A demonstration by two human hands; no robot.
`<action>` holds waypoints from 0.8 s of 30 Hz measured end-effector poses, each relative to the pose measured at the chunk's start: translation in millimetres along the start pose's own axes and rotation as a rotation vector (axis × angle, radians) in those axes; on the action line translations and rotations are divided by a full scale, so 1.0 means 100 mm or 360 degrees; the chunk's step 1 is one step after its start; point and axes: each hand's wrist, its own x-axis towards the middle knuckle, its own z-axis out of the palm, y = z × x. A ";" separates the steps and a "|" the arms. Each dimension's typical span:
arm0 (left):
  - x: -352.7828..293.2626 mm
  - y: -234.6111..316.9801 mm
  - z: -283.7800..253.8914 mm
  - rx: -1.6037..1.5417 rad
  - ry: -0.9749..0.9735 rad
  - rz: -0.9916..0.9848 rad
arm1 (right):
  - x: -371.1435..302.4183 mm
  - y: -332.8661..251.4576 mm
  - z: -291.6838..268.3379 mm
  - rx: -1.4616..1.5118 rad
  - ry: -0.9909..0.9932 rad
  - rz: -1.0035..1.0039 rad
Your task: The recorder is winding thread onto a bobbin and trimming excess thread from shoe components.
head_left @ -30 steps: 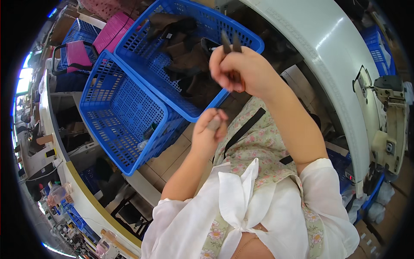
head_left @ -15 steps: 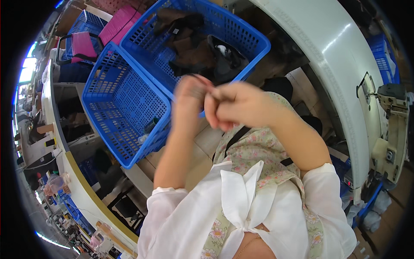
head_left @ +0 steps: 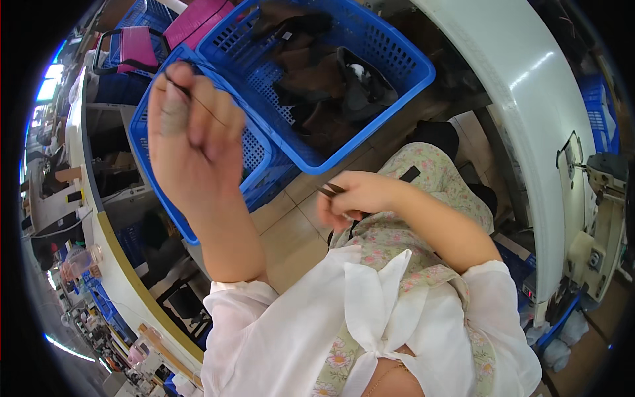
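My left hand (head_left: 192,142) is raised over the smaller blue basket, thumb and fingers pinched on a thin dark thread (head_left: 210,111). The thread trails across the fingers; where its far end lies I cannot make out. A light band wraps one finger. Lower, in front of my apron (head_left: 423,218), my right hand (head_left: 360,197) is closed around thread snips (head_left: 331,189), with two dark blade tips sticking out to the left. Its fingertips are slightly blurred. The two hands are well apart.
A large blue basket (head_left: 413,83) ahead holds several brown and black pieces (head_left: 324,69). Against its left side stands another blue basket (head_left: 155,175). A white curved table (head_left: 509,73) with a sewing machine (head_left: 595,218) runs along the right; a yellow-edged bench (head_left: 132,271) lies left.
My hands were together in front of the large basket. The left has moved up and left with the thread; the right has dropped slightly, and the snips' tips now show.
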 end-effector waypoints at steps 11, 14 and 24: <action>-0.80 -0.90 -0.28 0.0133 -0.0140 -0.0945 | -0.58 -1.19 -0.35 -0.0401 0.0844 -0.1319; -0.54 -0.48 -0.21 0.0094 -0.0104 -0.0455 | -0.18 -0.83 -0.63 0.0247 0.0490 -0.1184; -0.10 -0.54 -0.72 0.1560 0.0216 0.0318 | -0.09 -0.30 0.12 -0.0145 0.0199 -0.0084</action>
